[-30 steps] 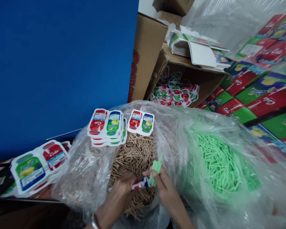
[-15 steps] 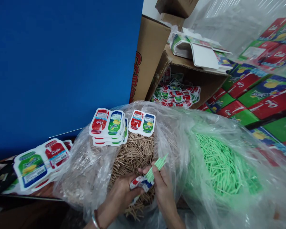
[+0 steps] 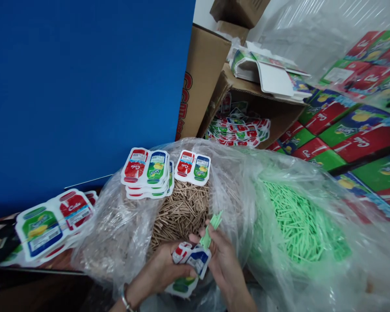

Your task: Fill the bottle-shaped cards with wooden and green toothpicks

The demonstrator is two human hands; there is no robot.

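Note:
My left hand (image 3: 160, 266), with a bracelet at the wrist, grips a bottle-shaped printed packet (image 3: 199, 260) in red, blue and green, bent near its upper end. In my right hand (image 3: 224, 255) is a small bunch of light green sticks (image 3: 212, 229), pinched by the fingers right beside the packet's upper end. Whether the sticks' lower ends are inside the packet, I cannot tell. Under both hands lies a clear plastic bag of brown sticks (image 3: 182, 210). A stack of the same packets (image 3: 146, 169) and a single packet (image 3: 192, 167) rest on that bag.
To the right is a plastic bag of green sticks (image 3: 295, 221). More packets (image 3: 52, 225) lie at the left. Behind, a cardboard box (image 3: 279, 117) holds many packets, near stacked printed boxes (image 3: 354, 138). A blue panel (image 3: 84, 86) stands at the back left.
The packet has turned and come lower, so more of its printed face shows. My right hand and the green sticks have shifted slightly down and left, with less of the sticks showing.

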